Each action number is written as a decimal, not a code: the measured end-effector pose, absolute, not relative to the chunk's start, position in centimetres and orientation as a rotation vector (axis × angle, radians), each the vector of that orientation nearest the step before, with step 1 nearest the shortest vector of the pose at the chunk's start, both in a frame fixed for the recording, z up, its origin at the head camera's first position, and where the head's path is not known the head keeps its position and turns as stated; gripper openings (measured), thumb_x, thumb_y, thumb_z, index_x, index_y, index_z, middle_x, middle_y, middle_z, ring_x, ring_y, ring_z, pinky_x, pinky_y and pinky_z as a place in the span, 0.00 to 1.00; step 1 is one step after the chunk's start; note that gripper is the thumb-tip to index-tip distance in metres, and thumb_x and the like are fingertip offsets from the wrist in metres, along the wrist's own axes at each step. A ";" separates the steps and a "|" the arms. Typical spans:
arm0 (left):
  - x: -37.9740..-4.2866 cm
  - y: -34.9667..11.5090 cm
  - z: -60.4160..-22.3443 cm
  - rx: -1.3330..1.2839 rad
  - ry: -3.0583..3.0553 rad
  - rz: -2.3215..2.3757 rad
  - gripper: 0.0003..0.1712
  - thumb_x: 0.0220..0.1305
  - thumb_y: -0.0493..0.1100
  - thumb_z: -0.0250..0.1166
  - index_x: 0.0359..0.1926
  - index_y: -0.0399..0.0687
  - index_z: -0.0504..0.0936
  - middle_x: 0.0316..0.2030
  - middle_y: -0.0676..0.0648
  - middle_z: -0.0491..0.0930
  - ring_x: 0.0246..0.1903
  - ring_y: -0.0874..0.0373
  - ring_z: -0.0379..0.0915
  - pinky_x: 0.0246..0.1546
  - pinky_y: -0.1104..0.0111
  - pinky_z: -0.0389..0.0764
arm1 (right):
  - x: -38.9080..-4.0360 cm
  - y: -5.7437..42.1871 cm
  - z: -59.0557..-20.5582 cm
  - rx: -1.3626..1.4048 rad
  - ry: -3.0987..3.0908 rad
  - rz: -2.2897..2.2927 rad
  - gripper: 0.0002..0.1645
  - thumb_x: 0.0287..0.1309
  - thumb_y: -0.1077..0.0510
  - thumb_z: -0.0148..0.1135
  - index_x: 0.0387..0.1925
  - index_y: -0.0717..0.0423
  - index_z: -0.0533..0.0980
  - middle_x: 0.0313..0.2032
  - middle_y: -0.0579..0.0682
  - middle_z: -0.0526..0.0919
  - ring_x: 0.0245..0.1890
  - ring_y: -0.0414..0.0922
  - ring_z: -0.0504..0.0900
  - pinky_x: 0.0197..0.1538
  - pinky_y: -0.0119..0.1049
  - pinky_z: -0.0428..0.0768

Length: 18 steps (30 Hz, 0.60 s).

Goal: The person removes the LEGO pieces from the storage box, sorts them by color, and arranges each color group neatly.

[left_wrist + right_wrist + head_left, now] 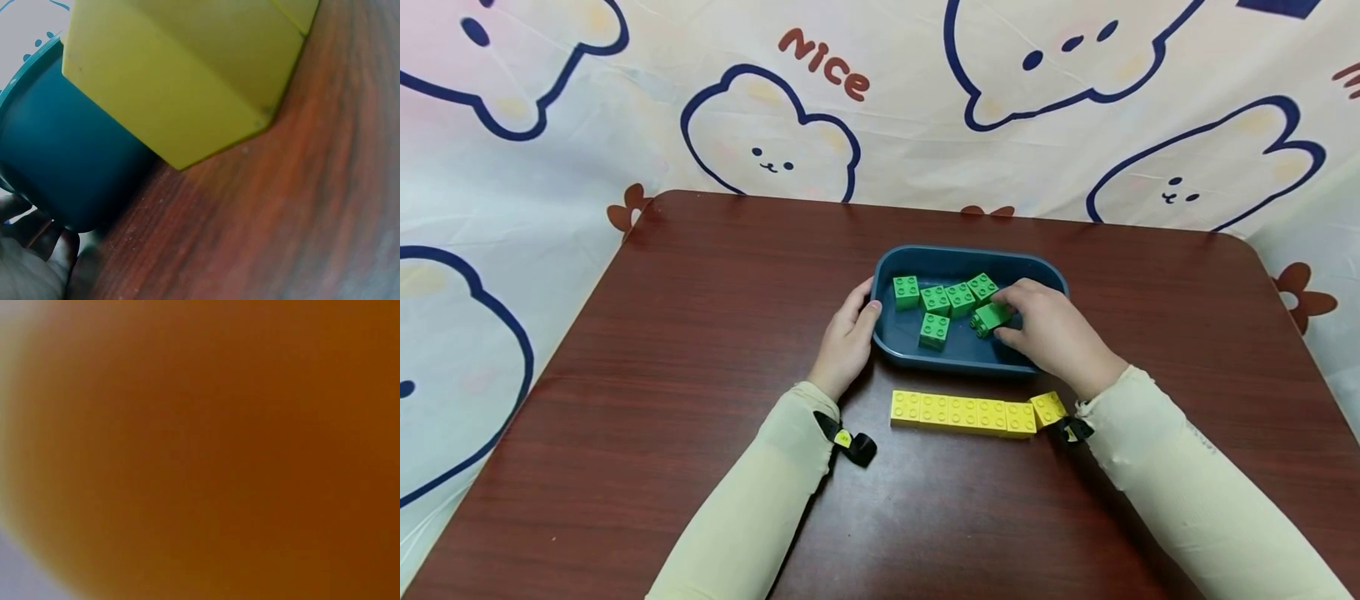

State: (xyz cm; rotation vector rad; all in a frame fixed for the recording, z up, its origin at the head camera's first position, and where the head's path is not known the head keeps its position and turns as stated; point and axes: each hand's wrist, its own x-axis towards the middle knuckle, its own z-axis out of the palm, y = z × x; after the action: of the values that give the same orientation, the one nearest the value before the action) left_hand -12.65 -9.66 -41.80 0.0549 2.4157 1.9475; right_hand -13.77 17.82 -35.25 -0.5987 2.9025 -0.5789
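Observation:
A dark blue plastic tray point(970, 362) lies on the table with several green building blocks point(935, 329) in it. My left hand point(844, 340) holds the tray's left end, thumb at the rim; in the left wrist view its fingers point(37, 234) meet the outer wall. Inside the tray's right part, my right hand point(1052, 333) pinches a green building block point(991, 317) between thumb and fingers. This block is tipped, its studs facing the lower left. The right wrist view is a brown-orange blur in which no hand can be made out.
A row of yellow building blocks point(962, 414) lies in front of the tray. At its right end, one yellow block point(1047, 408) sits at an angle, close to the right wrist strap point(1072, 429). The brown table point(737, 333) meets a printed cloth point(902, 150) behind.

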 end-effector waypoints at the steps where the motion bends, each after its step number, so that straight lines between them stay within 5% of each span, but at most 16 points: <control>1: -12.6 -9.7 -41.8 0.053 2.416 1.947 0.26 0.80 0.48 0.47 0.75 0.54 0.64 0.72 0.53 0.65 0.71 0.61 0.56 0.72 0.56 0.57 | -13.8 17.8 -35.3 -0.599 2.902 -0.575 0.25 0.60 0.61 0.71 0.58 0.62 0.78 0.48 0.56 0.79 0.47 0.52 0.78 0.50 0.50 0.81; 18: -12.7 -9.7 -41.8 0.057 2.413 1.951 0.26 0.80 0.49 0.47 0.75 0.54 0.65 0.71 0.54 0.65 0.71 0.62 0.56 0.72 0.57 0.57 | -13.8 17.1 -35.3 -0.685 2.872 -0.429 0.23 0.58 0.57 0.74 0.55 0.58 0.82 0.40 0.53 0.73 0.38 0.47 0.73 0.41 0.40 0.79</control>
State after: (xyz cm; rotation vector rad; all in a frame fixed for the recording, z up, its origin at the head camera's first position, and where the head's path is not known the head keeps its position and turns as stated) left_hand -12.65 -9.67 -41.83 0.0572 2.4128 1.9512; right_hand -13.76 17.13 -35.28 -0.6847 2.8719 -0.4287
